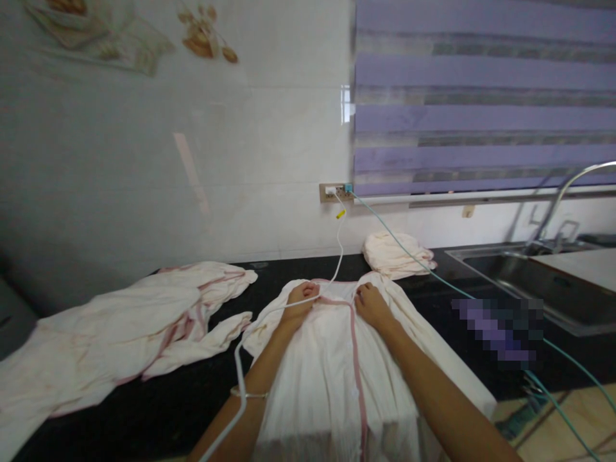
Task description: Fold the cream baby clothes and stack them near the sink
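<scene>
A cream garment (pixel 332 366) with pink trim lies spread on the black counter, its lower part draping over the near edge toward me. A pink band runs down its front from the neckline. At the left of the neckline, my left hand (pixel 303 300) is closed on the cloth, fingers curled. My right hand (pixel 371 304) pinches the cloth on the other side of the neckline. Across my left hand and forearm runs a white cord (pixel 239 366). The fingertips of both hands are partly hidden.
More cream cloth with pink trim (pixel 125 327) is laid out on the left. A folded cream cloth (pixel 397 255) sits by the wall. White and green cords lead from an outlet (pixel 336 192). A sink (pixel 568 292) and a pixelated purple item (pixel 495 330) are on the right.
</scene>
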Tool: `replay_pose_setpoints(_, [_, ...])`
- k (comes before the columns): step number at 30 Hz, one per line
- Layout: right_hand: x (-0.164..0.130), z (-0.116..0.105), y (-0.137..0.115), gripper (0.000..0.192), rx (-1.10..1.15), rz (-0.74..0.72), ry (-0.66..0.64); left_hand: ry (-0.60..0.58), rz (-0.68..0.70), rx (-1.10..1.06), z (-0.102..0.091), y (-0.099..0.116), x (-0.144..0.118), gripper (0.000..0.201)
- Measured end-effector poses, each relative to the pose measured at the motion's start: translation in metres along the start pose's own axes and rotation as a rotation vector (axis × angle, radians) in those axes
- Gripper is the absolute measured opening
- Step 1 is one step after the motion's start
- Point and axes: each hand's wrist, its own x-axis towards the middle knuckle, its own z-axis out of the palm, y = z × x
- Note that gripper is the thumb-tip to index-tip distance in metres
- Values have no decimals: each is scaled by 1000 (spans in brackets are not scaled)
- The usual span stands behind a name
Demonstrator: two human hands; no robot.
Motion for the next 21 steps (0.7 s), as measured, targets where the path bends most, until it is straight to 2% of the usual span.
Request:
replay_pose_setpoints(2, [0, 1, -1, 26, 5, 4, -5, -89, 30, 2, 2, 0, -4, 41])
replay_pose_setpoints(5, [0, -1, -4, 26, 36, 27, 22, -332, 197, 191, 4, -3, -13, 40])
replay_pose_setpoints(7, [-2, -5, -10, 28, 95, 28, 111, -469, 337, 407, 6, -6, -19, 38])
replay_pose_setpoints(9, [-6, -11, -20, 32, 198, -47, 209, -522, 425, 567, 9, -10, -22, 40])
replay_pose_setpoints(11, [-12, -17, -34, 32, 312, -193, 229, -508, 423, 655, 12, -11, -24, 45])
replay_pose_setpoints(14, [-20, -21, -54, 28, 416, -422, 102, -480, 299, 720, 14, -11, -25, 47])
replay_pose_setpoints(16, [-23, -18, -59, 29, 443, -501, 27, -464, 266, 703, 13, -9, -25, 44])
replay_pose_setpoints(18, [-21, -11, -56, 35, 439, -488, 6, -427, 318, 620, 11, -8, -24, 41])
replay_pose_setpoints(21, [-16, -1, -43, 41, 328, -369, -36, -328, 342, 485, 7, -6, -20, 37])
